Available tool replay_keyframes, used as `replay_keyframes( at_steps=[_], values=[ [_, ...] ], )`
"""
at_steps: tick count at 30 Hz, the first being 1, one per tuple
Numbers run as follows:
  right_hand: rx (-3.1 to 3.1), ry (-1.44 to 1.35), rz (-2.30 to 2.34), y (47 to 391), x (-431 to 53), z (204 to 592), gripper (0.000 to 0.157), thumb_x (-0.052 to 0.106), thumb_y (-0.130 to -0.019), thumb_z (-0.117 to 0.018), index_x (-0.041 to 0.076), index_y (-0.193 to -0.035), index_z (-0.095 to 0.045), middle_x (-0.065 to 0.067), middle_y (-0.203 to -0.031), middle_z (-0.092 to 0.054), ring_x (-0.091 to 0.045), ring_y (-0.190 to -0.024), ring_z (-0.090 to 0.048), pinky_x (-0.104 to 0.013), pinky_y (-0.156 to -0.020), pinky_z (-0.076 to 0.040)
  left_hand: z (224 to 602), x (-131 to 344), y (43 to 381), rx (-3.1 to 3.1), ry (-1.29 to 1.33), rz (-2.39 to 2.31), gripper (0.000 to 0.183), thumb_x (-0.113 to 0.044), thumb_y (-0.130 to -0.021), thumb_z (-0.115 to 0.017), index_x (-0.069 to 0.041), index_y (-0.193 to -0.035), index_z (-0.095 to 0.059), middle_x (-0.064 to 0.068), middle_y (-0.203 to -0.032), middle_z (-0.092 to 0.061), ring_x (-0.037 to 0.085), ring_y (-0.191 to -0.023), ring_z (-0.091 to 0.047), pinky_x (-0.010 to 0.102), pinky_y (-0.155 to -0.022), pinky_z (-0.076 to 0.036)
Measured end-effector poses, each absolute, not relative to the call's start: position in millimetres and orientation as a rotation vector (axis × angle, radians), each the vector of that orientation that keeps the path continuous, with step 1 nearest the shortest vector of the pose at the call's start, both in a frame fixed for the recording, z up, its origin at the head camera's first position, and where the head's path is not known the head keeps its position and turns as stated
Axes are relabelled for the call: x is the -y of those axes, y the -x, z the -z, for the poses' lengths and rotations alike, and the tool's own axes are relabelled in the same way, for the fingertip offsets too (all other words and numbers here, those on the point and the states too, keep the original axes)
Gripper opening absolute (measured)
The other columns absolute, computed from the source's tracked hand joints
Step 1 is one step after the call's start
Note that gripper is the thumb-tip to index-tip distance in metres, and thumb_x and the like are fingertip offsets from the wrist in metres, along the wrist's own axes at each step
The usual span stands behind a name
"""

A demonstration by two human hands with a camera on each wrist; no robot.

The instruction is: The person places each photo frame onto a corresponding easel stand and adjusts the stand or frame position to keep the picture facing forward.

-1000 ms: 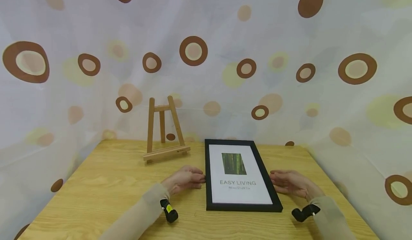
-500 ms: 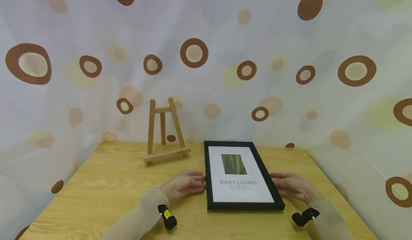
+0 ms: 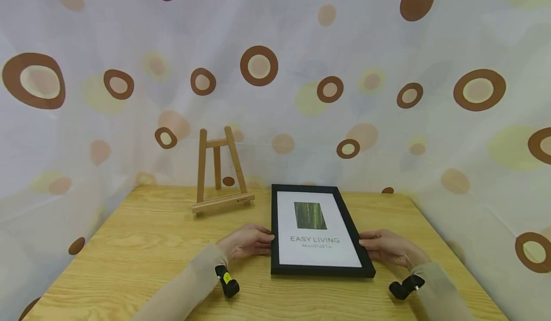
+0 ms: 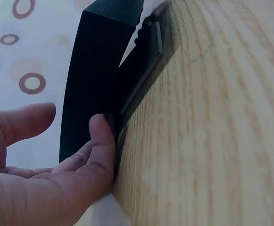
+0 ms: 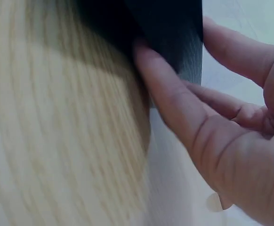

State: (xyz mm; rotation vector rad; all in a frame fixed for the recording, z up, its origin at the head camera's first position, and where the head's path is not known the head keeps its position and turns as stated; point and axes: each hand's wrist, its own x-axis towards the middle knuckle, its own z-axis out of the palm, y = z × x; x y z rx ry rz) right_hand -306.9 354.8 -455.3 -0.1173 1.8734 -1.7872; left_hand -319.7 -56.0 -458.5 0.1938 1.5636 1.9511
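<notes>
A black picture frame (image 3: pixel 316 270) with a white insert reading "EASY LIVING" lies face up on the wooden table, right of centre. At its left edge is my left hand (image 3: pixel 248 241), fingers curled against the side and lower edge; in the left wrist view the thumb (image 4: pixel 31 122) stands apart from the frame. My right hand (image 3: pixel 392 248) grips the opposite edge, thumb at the rim and a finger (image 5: pixel 165 80) reaching underneath. A gap shows between frame and table in the left wrist view, with a flat dark piece (image 4: pixel 144 66) below the frame.
Behind and left of the frame a small wooden easel (image 3: pixel 223 204) stands upright. A white cloth (image 3: pixel 275 115) with brown and pale dots hangs at the table's back and sides. Bare wood of the table (image 3: pixel 142 244) stretches out to the left.
The frame has shifted slightly left, toward my left hand. My right hand has followed it and its thumb now meets the rim. The easel stays in place; the view tilts a little.
</notes>
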Motion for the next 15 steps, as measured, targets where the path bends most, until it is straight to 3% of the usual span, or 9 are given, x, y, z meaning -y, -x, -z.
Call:
replay_keyframes(
  at_steps=[6,15],
  values=[
    [-1.843,0.126,1.796,307.2,-352.9,454.3,0.07,0.009,-0.092,-0.053,-0.018,-0.136,-0.006,-0.021,-0.123,-0.049,-0.03,-0.103,-0.056,-0.046,-0.087,-0.045,454.8,57.1,319.5,-1.574,-0.186,-1.919,0.057,0.0,-0.086,-0.057,0.015,-0.132,-0.027,0.023,-0.112,-0.052,0.027,-0.093,-0.059,0.044,-0.082,-0.049],
    [-1.724,0.153,1.831,302.1,-347.7,452.2,0.069,0.0,-0.091,-0.05,-0.018,-0.136,-0.001,-0.021,-0.12,-0.051,-0.032,-0.104,-0.055,-0.046,-0.09,-0.043,453.9,61.3,319.9,-1.508,-0.171,-1.926,0.069,0.004,-0.084,-0.057,0.011,-0.138,-0.014,0.025,-0.117,-0.047,0.03,-0.098,-0.057,0.048,-0.083,-0.047]
  ],
)
